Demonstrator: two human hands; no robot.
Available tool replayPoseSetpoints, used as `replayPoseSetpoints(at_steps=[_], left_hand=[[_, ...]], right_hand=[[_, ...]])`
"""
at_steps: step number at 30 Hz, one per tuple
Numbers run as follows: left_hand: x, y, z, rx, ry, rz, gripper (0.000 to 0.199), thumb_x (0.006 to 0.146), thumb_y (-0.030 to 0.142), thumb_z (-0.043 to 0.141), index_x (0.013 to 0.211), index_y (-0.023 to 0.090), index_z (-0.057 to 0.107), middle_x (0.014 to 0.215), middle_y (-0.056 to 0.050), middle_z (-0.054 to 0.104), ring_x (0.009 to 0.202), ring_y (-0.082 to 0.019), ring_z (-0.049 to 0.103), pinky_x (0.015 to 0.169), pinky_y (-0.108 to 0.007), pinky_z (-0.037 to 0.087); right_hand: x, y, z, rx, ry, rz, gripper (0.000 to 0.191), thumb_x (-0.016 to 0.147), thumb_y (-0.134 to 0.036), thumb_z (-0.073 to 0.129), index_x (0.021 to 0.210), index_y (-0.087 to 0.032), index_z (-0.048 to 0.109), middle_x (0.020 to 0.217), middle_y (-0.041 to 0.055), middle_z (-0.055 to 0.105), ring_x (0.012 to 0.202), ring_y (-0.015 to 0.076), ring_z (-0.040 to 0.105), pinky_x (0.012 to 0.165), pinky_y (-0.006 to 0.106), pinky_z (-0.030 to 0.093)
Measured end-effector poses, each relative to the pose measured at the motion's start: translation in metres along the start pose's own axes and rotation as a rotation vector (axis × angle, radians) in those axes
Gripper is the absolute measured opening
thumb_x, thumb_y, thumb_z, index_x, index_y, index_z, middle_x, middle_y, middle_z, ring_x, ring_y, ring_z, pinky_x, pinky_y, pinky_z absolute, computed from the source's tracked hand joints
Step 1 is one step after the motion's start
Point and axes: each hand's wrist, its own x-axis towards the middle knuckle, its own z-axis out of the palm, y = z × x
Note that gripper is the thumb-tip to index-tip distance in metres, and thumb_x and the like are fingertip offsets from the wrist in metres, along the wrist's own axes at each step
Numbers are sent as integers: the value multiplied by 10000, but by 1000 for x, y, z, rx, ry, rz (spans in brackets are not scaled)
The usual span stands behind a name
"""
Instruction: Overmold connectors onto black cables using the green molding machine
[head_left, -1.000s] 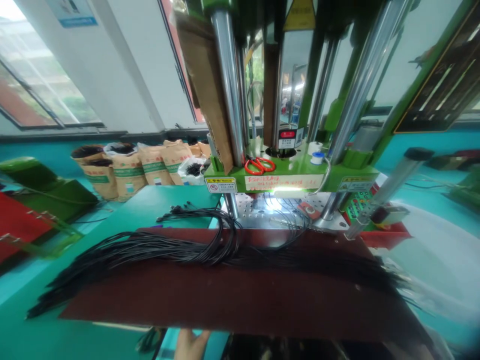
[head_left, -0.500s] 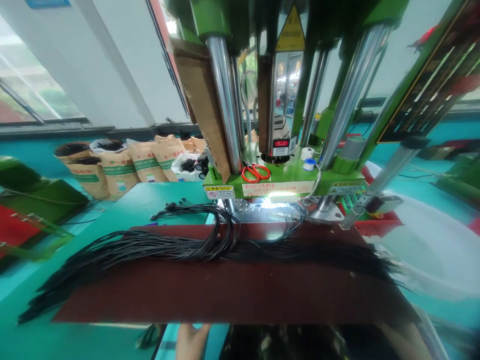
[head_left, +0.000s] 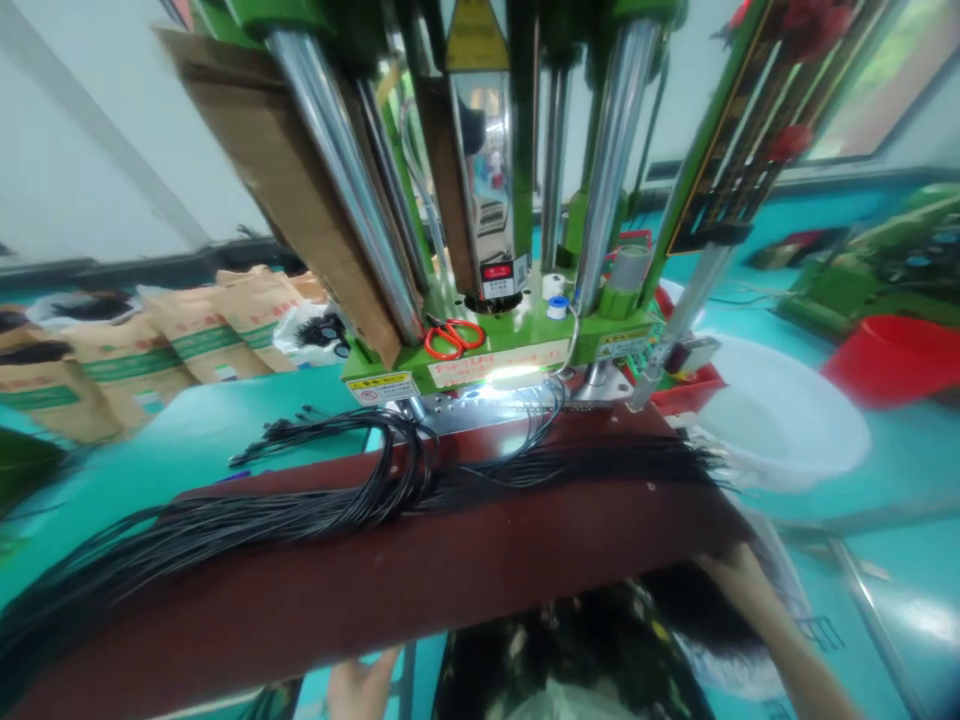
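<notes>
1. My left hand (head_left: 358,690) is at the bottom of the frame, at the front edge of the brown board (head_left: 525,545). The thumb and a bit of finger show; the rest is cut off or tucked out of sight, so I cannot tell whether it grips or merely touches.
2. My right hand (head_left: 739,580) meets the same edge at lower right. Its fingertips vanish beneath the board, and I cannot tell whether they are clenched on it.
3. The black cables (head_left: 285,520) lie across the board, from the left edge of the frame, where they are cut off, to the right of centre, where their ends blur. One looped bunch bends back to the left, over the counter (head_left: 202,415).
4. A few thin strands reach back toward the green press (head_left: 525,322); glare hides where they end. The press's top is cut off, and its red handwriting is too blurred for me to read.
5. Red scissors (head_left: 454,340) rest on the press (handles toward me).
6. The counter is teal, like the floor (head_left: 900,450). Paper sacks (head_left: 127,345) stand at left; a white basin (head_left: 787,400) and a red bucket (head_left: 896,362) sit at right.
</notes>
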Motion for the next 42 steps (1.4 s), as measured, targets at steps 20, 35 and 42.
replayPoseSetpoints(at_steps=[20,35,42], left_hand=[[-39,188,-26,324,-780,989,565,784,445,529,1307,287,384,1276,-62,511,1163,-212,473,967,-366,391],[-17,287,149,647,-355,1379,396,784,479,518,999,148,545,942,-90,547,903,-245,520,739,-358,427],[-9,299,144,601,-355,1439,277,900,347,345,879,140,528,855,-68,553,794,-197,553,653,-299,421]], right_hand=[[9,19,-16,-109,-186,-91,384,586,-388,579,900,-168,594,1017,132,647,979,343,577,880,442,454],[-12,74,-45,-255,-146,-194,725,775,-380,448,1398,-178,137,1298,175,424,1094,287,511,932,467,402],[-6,78,-48,-248,-118,-255,668,807,-401,434,1392,-235,158,1299,143,420,1071,266,526,915,468,424]])
